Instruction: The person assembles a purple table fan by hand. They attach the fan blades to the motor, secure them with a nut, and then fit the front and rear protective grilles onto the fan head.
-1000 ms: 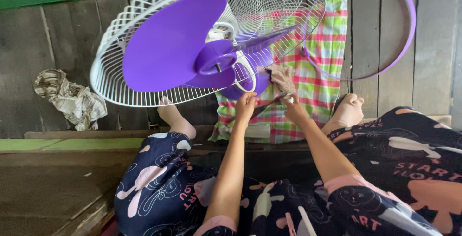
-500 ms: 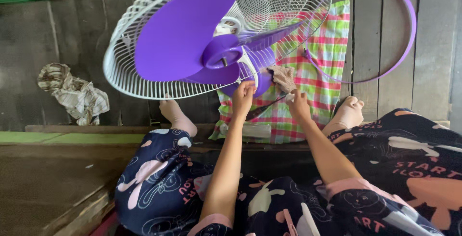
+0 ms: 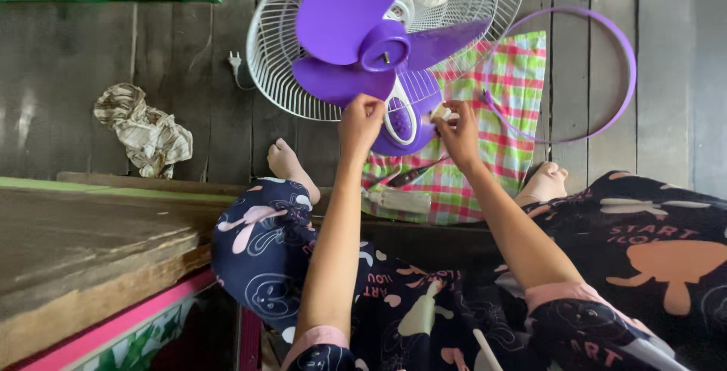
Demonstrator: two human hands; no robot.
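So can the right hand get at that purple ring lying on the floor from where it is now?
Probably yes. The right hand is at the fan's purple base, and the purple ring lies just to its right on the wooden floor, part of it on the checked cloth. Nothing stands between them.

Free room and obstacles: the purple fan blades (image 3: 356,30) and white wire guard (image 3: 288,60) close off the space above both hands, and the purple ring (image 3: 617,98) on the checked cloth (image 3: 522,91) bounds the right side. Bare plank floor (image 3: 204,91) lies open between the guard and the crumpled rag (image 3: 144,130). A wooden ledge (image 3: 91,235) blocks the lower left.
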